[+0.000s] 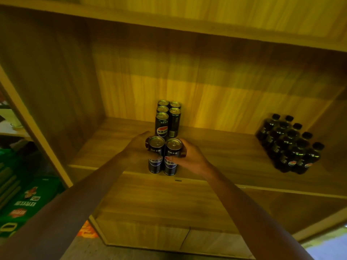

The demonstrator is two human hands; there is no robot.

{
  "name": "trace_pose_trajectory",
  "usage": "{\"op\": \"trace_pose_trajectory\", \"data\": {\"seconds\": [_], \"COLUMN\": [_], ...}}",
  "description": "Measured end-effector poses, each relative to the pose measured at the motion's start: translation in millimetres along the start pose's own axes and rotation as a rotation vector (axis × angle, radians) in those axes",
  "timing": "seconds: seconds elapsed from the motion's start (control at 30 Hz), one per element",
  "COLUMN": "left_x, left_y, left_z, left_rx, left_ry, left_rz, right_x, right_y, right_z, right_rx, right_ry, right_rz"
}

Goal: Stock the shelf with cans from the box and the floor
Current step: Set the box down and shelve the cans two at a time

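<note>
Gripping left can in left hand, right can in right hand, at shelf edge

We see a shrink-wrapped pack of dark cola bottles with black caps standing at the right end of the board, near its back corner. Low at the left stand green printed cartons, with an orange package just beside them.

The shelf board under my hands is matt wood-grain laminate. My two cola cans are glossy dark metal with dull tops; the cola bottles look shiny plastic.
</note>
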State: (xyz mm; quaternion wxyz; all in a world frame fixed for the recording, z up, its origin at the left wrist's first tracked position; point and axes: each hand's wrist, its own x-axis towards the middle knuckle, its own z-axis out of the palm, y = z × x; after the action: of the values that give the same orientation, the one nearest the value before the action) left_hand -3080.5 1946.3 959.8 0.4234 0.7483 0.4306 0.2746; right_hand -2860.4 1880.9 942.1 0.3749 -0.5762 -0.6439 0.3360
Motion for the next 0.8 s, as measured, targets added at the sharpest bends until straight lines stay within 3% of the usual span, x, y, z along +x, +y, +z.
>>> {"op": "trace_pose_trajectory", "data": {"seconds": [0.23,0.8], "left_x": [-14,51], "left_y": [-29,-29], "left_z": [26,15], "left_rx": [0.057,0.009], "left_ry": [0.281,0.274], "left_rz": [-0.071,-0.108], "right_x": [-17,57], "right_y": [28,44], "right_z": [30,8], "right_rx": [-0.068,-0.044], "right_ry": [0.298,0.312], "right_rz": [0.051,0.068]}}
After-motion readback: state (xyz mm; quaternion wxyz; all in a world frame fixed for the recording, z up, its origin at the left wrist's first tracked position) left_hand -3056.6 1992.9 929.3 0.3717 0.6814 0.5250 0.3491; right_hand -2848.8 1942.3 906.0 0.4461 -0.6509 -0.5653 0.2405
